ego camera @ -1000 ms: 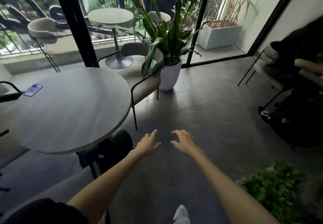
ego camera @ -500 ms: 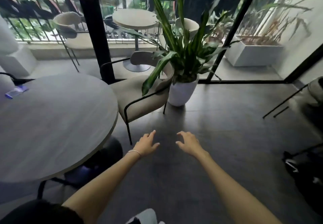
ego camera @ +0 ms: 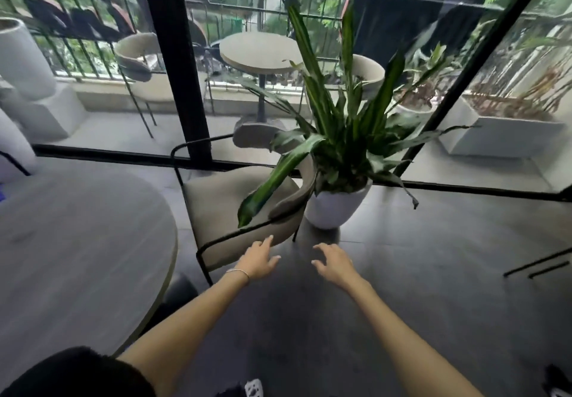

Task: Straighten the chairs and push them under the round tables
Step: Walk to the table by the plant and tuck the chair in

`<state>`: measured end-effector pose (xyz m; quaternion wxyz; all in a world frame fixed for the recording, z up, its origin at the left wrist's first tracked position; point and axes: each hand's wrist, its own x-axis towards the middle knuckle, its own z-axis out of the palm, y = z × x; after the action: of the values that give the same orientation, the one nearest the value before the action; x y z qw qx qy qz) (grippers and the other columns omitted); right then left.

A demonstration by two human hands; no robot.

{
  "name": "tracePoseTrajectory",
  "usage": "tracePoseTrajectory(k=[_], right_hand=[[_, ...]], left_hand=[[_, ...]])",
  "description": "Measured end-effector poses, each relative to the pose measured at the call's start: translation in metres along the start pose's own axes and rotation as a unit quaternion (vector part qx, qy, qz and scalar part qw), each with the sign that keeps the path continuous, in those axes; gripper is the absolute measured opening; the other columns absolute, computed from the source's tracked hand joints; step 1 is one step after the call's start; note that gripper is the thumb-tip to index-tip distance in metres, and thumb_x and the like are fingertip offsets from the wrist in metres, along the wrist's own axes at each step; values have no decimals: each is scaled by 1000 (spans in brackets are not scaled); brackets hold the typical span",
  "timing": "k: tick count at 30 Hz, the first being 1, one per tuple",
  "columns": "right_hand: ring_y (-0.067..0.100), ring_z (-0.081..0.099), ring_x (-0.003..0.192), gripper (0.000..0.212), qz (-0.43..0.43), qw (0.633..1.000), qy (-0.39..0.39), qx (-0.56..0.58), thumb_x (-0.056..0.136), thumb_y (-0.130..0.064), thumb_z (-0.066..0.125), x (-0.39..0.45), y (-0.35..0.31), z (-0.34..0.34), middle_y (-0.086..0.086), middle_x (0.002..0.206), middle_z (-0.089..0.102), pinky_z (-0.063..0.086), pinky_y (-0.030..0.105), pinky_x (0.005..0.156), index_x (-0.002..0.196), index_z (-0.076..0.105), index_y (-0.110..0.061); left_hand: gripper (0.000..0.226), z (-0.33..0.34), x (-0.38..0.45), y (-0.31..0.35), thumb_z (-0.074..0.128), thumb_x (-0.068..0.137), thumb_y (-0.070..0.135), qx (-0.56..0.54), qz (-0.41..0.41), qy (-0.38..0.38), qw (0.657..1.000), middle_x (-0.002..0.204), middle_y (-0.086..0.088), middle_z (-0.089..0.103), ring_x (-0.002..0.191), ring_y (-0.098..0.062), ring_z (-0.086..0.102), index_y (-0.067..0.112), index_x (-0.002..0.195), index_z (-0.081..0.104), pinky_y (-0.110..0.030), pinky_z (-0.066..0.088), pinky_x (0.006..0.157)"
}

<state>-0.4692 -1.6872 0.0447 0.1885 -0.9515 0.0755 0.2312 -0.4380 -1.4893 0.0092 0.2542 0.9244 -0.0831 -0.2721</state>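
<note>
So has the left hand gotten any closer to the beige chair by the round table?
Yes. The left hand has closed in on the beige chair; its fingertips now reach the chair's black armrest, where earlier bare floor separated them.

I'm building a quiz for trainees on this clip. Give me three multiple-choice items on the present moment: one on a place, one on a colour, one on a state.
1. Where does the potted plant stand?
A. On the round table
B. On the floor beside the chair's backrest
C. Outside on the balcony

2. What colour is the plant's pot?
A. White
B. Black
C. Terracotta

3. What is the state of the hands?
A. Both grip the chair
B. One holds a cloth
C. Both open and empty

Answers:
1. B: the pot sits on the dark floor right next to the chair, leaves draping over its backrest.
2. A: the pot is plain white.
3. C: the left hand and right hand reach forward with fingers spread, neither closed on anything; the round table lies to their left.
</note>
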Motion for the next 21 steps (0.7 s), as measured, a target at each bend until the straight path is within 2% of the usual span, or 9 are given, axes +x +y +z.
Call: tracePoseTrajectory(k=[5, 11, 16, 21], right_hand=[[32, 46, 126, 49, -24, 999, -24, -11, 89, -34, 51, 69, 6, -37, 12, 135, 49, 40, 49, 105, 135, 45, -20], [31, 43, 128, 45, -84, 994, -37, -53, 92, -31, 47, 163, 14, -87, 10, 135, 48, 38, 46, 104, 136, 44, -20], [32, 39, 132, 47, -128, 984, -87, -90, 92, -29, 46, 232, 24, -116, 12, 140, 44, 35, 46, 106, 138, 42, -20], [38, 40, 128, 46, -135, 976, -131, -110, 92, -27, 48, 286, 22, -122, 20, 139, 40, 40, 46, 104, 133, 38, -8]], left_hand=[[65, -18, 58, 16, 43, 96, 39, -12, -30, -8, 999, 153, -14, 31, 141, -29, 32, 12, 150, 21, -43, 31, 116], [60, -25, 127, 29, 44, 96, 38, -41, -89, 37, 994, 149, -14, 39, 137, -28, 39, 10, 147, 30, -39, 34, 114], [59, -18, 164, 45, 44, 96, 38, -102, -160, 59, 980, 146, -15, 40, 135, -30, 40, 11, 147, 29, -39, 36, 112], [61, -7, 192, 53, 45, 95, 39, -139, -224, 64, 962, 143, -17, 41, 132, -34, 42, 14, 148, 27, -45, 38, 109]])
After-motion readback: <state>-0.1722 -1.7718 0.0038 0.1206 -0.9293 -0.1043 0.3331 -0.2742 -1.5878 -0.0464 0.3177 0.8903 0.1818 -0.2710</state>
